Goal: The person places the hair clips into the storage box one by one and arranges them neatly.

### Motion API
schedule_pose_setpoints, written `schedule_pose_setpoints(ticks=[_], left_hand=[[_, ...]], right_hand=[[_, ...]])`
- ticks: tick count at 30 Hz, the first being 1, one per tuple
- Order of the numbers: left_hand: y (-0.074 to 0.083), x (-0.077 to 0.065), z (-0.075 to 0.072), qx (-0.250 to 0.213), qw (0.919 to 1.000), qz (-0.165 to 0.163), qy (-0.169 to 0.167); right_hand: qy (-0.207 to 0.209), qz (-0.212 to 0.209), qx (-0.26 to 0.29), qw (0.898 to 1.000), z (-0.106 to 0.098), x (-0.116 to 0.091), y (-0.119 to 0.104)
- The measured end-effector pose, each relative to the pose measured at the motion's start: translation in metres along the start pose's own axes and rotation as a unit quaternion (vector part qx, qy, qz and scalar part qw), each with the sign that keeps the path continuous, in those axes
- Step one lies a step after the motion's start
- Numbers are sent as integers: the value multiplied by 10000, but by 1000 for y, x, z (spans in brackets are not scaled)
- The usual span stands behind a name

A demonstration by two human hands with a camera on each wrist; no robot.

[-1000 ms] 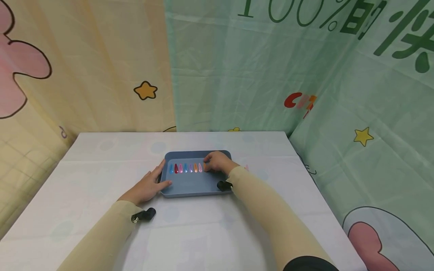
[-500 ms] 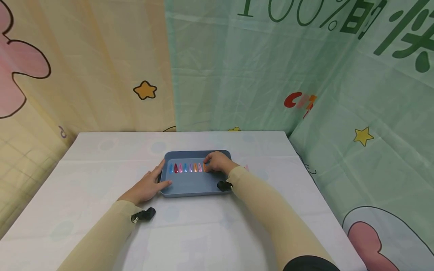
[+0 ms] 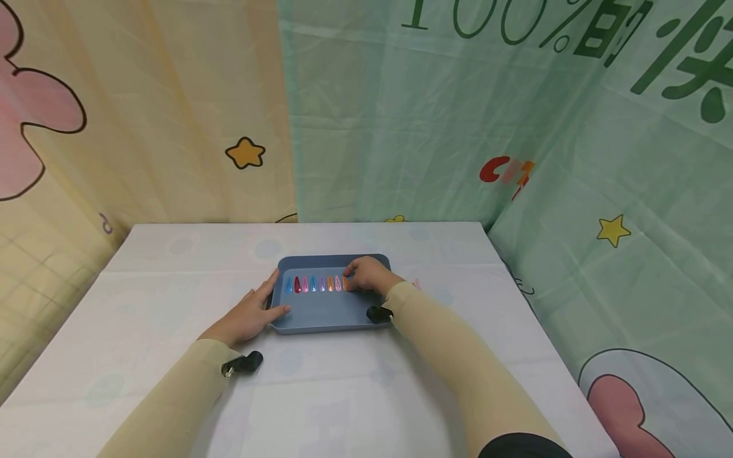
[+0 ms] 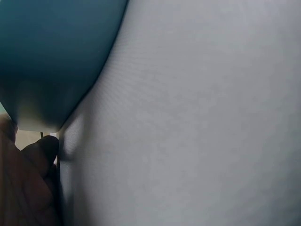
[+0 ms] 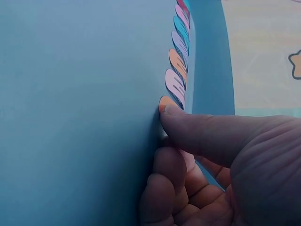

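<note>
A blue-grey tray (image 3: 321,312) lies on the table with a row of coloured snap hair clips along its far part, among them a red hair clip (image 3: 297,284) and a pale pink hair clip (image 5: 175,87). At the row's right end, my right hand (image 3: 369,275) pinches an orange hair clip (image 5: 165,102) between thumb and fingers, low against the tray. Much of that clip is hidden by the thumb. My left hand (image 3: 246,315) rests along the tray's left side, fingers extended and thumb over the rim. In the left wrist view, the left hand (image 4: 30,181) appears at the tray's corner.
A white cloth covers the table (image 3: 321,394). Beyond the right sleeve, a small pink object (image 3: 416,283) lies on the cloth, partly hidden. Printed curtains (image 3: 389,127) hang behind the table and at its sides.
Compared with one second ago, the orange hair clip shows a little more beside my right fingertips. Both hands and the tray stay in nearly the same place.
</note>
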State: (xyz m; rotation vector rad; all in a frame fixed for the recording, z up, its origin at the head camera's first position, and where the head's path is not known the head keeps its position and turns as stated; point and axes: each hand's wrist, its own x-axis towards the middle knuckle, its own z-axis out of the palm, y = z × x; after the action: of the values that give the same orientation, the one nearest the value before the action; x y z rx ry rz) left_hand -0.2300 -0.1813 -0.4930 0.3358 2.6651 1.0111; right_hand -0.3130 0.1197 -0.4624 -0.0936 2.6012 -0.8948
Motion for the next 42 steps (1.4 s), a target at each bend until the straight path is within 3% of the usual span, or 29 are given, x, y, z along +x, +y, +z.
schedule_pose_setpoints(ticks=[7,14,19,25,33,42], left_hand=[[-2,1,1,-25,10000,45,-12],[-3,2,1,-28,10000,28,-15],[-1,0,1,-40,9999,-88,-57],[0,0,1,-45,9999,-97,-64],[-2,1,0,-21,10000,-45,-59],[-1,2,1,-60,9998,-142,-129]], right_hand=[[-63,-10,127,9999,-6,-4,-1],[-18,-233,787,9966,-35,-20,0],[-17,-398,1432,9889,-63,-31,16],[177,-380,1682,9849,-94,-43,47],[500,51,929,9944,-113,-55,95],[541,388,378,9971,-104,-58,130]])
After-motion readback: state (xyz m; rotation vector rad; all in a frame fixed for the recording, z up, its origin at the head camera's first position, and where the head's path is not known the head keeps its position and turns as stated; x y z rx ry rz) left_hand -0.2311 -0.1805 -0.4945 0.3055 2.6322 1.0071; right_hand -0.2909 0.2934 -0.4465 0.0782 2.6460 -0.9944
